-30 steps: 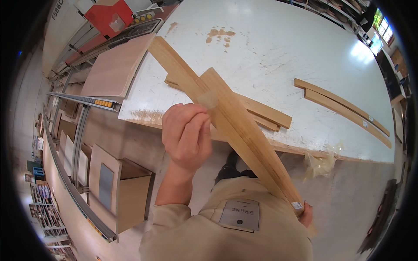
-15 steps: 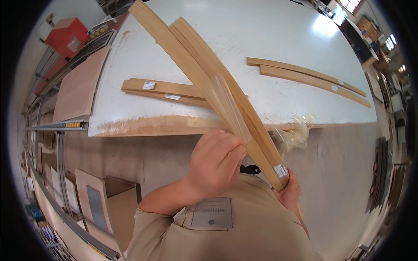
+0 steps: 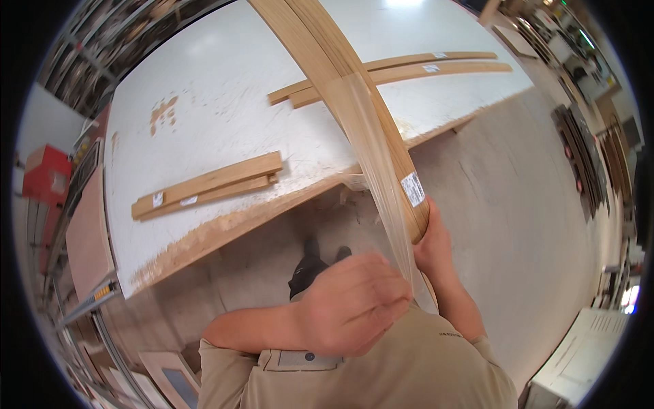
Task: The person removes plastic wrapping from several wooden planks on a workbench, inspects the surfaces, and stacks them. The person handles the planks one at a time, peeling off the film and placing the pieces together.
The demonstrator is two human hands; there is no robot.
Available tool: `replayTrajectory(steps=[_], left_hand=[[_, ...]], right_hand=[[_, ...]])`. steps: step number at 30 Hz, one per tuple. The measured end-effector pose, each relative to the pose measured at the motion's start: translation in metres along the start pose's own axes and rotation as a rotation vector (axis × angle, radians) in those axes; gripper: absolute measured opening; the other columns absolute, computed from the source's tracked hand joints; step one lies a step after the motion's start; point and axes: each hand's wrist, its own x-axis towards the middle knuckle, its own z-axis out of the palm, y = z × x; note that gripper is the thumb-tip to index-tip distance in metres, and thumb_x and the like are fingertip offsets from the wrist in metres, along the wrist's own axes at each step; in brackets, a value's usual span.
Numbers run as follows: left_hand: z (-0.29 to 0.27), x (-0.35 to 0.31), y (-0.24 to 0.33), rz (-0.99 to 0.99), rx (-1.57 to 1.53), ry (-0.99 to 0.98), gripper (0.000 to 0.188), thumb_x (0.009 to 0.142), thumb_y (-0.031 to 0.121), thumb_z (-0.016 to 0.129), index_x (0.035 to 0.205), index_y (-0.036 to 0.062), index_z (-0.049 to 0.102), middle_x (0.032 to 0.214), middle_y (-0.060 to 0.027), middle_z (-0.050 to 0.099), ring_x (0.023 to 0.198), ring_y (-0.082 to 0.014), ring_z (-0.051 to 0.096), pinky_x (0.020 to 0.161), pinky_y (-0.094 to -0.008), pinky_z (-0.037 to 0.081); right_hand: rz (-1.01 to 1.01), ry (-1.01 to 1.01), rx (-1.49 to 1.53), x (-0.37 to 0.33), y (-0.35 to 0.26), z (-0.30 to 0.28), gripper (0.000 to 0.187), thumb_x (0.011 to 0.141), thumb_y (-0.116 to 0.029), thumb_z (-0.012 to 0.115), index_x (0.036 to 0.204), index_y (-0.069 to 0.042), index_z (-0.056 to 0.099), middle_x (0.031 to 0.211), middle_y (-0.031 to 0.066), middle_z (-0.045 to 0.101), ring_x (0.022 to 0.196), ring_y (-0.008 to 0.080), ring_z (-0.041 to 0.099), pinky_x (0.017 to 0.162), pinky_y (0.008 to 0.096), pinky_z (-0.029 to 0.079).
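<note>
Your right hand (image 3: 436, 238) is closed around the near end of the long wooden boards (image 3: 310, 48). The boards lie side by side and run from that hand, up and a bit to the left, out over the white table (image 3: 231, 123). A white label (image 3: 413, 189) sits on the wood just above your right fingers.

Your left hand (image 3: 354, 300) is curled into a fist, near your right hand but not clasped with it. A strip of clear plastic film (image 3: 378, 170) is pulled long and thin from the wood down to this fist. The fist is a little blurry, so it seems to pinch the film, but the fingertips are hard to see.

Up and to the left of your left hand, short wooden boards (image 3: 218, 180) lie together on the table. Past both hands, two longer wood strips (image 3: 470, 68) lie on the table, partly behind the boards you hold. Far to the right of your right hand is a pile of dark planks (image 3: 575, 160).
</note>
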Motion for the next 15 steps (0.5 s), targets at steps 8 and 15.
replayTrajectory(steps=[8,15], left_hand=[[0.034,0.031,0.001,0.120,-0.445,-0.228,0.011,0.079,-0.005,0.070,0.089,-0.0029,0.071,0.098,-0.0137,0.071,0.086,-0.0291,0.070,0.087,-0.0432,0.059],[0.051,0.044,0.007,0.194,-0.996,-0.494,0.009,0.087,-0.003,0.066,0.096,-0.0036,0.067,0.108,-0.0149,0.065,0.093,-0.0336,0.065,0.085,-0.0441,0.056]], right_hand=[[0.104,0.150,0.055,0.004,0.009,-0.034,0.093,0.068,-0.016,0.077,0.153,-0.015,0.040,0.131,0.0194,0.065,0.119,0.0419,0.064,0.098,0.0458,0.053],[0.330,0.223,0.225,0.024,0.045,-0.037,0.095,0.069,-0.025,0.084,0.153,-0.014,0.039,0.119,0.0217,0.070,0.113,0.0441,0.066,0.095,0.0466,0.053]])
